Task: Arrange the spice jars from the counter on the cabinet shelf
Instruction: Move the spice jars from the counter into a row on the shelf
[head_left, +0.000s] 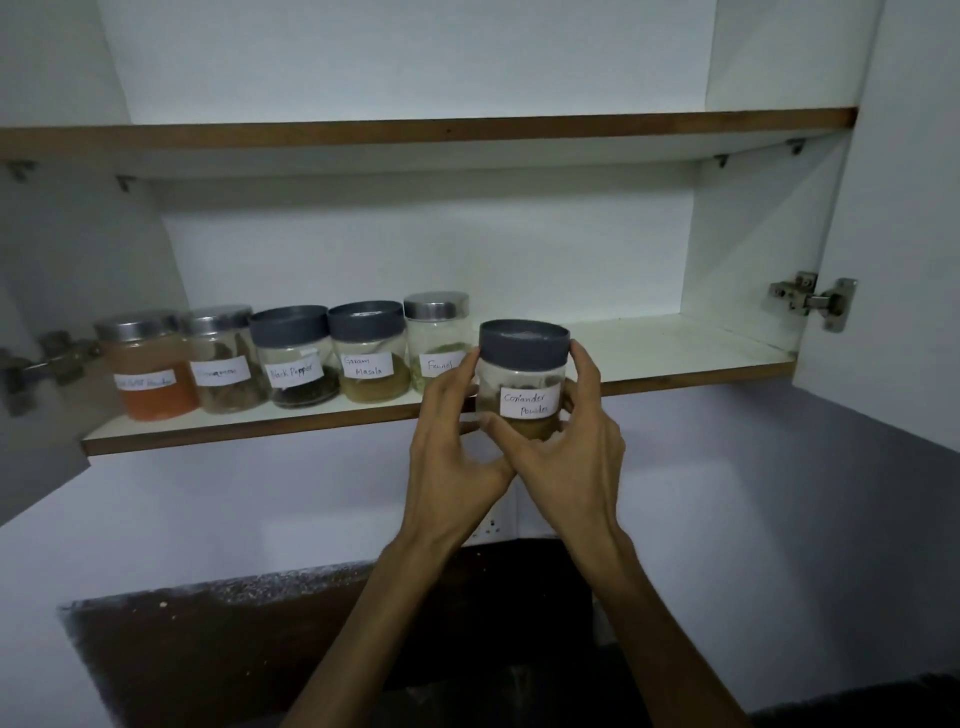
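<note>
Both hands, left hand & right hand, had fingers clamped on upright coriander jar; free shelf spot lay at 12 o'clock, just beside fennel jar.

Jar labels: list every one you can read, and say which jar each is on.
"Black Pepper": third jar from left, grey lid.
"Garam Masala": fourth jar, grey lid.
"Fennel": fifth jar, metal lid.
"Coriander Powder": jar held in both hands, at the shelf edge.
Orange-filled jar: label too blurred to read.
Second jar: label too blurred to read.
</note>
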